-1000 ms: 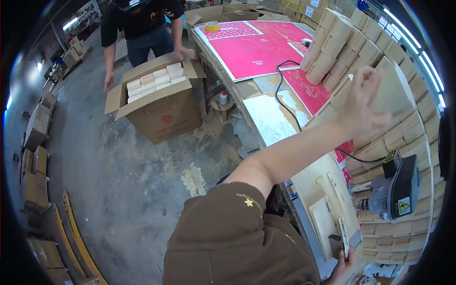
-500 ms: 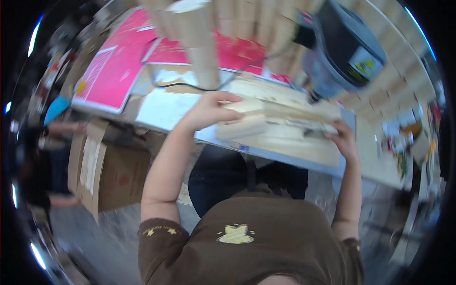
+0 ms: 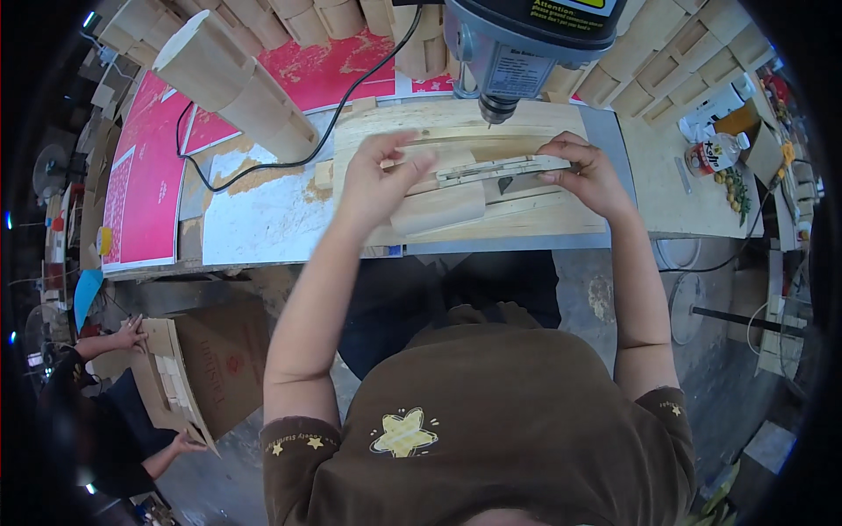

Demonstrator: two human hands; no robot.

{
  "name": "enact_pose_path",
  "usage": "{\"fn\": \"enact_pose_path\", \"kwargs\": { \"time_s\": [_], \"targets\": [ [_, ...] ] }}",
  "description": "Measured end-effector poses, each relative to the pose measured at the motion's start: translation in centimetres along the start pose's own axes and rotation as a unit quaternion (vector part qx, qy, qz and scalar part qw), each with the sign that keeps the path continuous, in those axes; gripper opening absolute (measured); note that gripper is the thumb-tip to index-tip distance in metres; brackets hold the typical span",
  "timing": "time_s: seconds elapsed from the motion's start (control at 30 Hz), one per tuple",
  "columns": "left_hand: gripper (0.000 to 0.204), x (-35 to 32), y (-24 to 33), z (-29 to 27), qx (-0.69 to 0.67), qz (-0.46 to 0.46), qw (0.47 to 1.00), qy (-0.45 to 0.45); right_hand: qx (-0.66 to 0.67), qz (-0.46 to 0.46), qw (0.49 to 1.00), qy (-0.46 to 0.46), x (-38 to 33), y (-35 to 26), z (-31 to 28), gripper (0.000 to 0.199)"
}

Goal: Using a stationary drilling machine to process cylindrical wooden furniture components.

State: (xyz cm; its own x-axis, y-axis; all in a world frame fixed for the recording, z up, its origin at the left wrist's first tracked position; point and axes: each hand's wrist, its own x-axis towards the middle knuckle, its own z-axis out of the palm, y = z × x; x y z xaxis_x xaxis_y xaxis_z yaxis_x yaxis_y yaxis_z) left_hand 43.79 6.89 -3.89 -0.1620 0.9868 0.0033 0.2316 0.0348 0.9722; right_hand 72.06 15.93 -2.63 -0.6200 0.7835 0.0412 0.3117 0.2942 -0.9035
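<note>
My left hand (image 3: 379, 182) has its fingers apart, slightly blurred, over the left end of a pale, round-sided wooden block (image 3: 443, 210). Whether a fingertip touches the wood I cannot tell. Between thumb and fingers, my right hand (image 3: 586, 171) pinches the right end of a thin, pale strip (image 3: 504, 169) with dark marks. That strip crosses above the block and slants slightly up to the right. Beneath both lies a wooden jig board (image 3: 548, 210) with raised rails. Just beyond the strip hangs the chuck of a drill press (image 3: 498, 107), a thin bit pointing down.
A tall wooden column (image 3: 237, 92) leans at the left, with a black cable (image 3: 329, 140) beside it. Stacked wooden pieces (image 3: 675, 53) line the back. A labelled bottle (image 3: 715, 153) stands at the right. Lower left, a co-worker's hands (image 3: 132, 333) hold a cardboard box (image 3: 224, 368).
My left hand has loosened from the wooden block, its fingers now spread. In my right hand the strip has come left over the block. The whole view has shifted and sharpened.
</note>
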Motion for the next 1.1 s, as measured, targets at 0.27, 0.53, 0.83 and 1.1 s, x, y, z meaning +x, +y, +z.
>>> {"fn": "enact_pose_path", "kwargs": {
  "time_s": [0.27,0.53,0.83,1.1],
  "targets": [
    [0.047,-3.8,-3.8,4.8,-0.171,0.097,0.926,0.322,-0.142,-0.118,0.972,0.146,-3.3,0.7,1.9,0.032],
    [0.07,-6.0,-2.3,5.1,0.151,0.124,0.973,0.122,-0.138,-0.119,0.978,0.105,-2.4,0.9,2.0,0.03],
    [0.074,-6.6,-4.6,5.3,0.183,0.156,0.968,0.065,-0.199,-0.124,0.958,0.164,-3.1,1.6,0.9,0.033],
    [0.057,-0.9,-6.1,3.8,0.181,0.132,0.966,0.127,-0.16,-0.094,0.967,0.176,1.9,1.9,0.9,0.031]
  ]
}}
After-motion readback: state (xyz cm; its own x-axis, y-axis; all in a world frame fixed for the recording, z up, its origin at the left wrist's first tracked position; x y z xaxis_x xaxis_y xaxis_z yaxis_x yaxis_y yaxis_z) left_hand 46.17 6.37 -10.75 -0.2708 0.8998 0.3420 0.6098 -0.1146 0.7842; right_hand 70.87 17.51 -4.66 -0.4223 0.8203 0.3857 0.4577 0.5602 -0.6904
